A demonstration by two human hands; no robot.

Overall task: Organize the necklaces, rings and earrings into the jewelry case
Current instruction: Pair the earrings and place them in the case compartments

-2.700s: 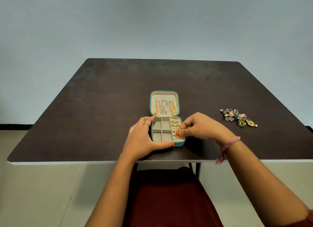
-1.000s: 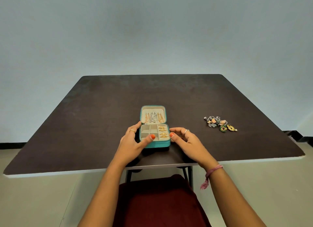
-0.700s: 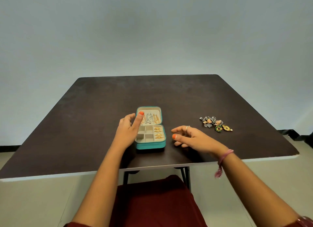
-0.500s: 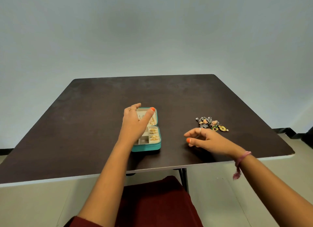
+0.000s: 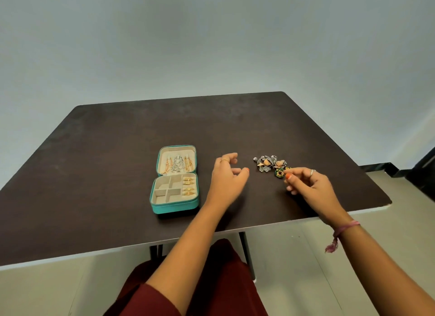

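Jewelry case (image 5: pixel 174 193) near table (image 5: pixel 94 174) front edge; left grip (image 5: pixel 227 176) loose, right grip (image 5: pixel 306 181) pinching earrings (image 5: pixel 270 166).

- Earrings (image 5: pixel 271 165): heaped on the counter (image 5: pixel 117 139); single pieces too small to separate or count. Near edge of heap covered by right hand (image 5: pixel 310 186).
- Right-hand fingers (image 5: pixel 290 176): tips meet at the heap's edge; whether they pinch a piece cannot be told.
- Necklaces (image 5: pixel 177 166) in lid of jewelry case (image 5: pixel 175 203): chains overlap, number not resolvable.
- Rings (image 5: pixel 188 186) in right column: small gold shapes, detail unreadable.
- Counter: left near corner cut off by frame edge; legs mostly hidden below top.
- Both forearms run out of frame at the bottom.
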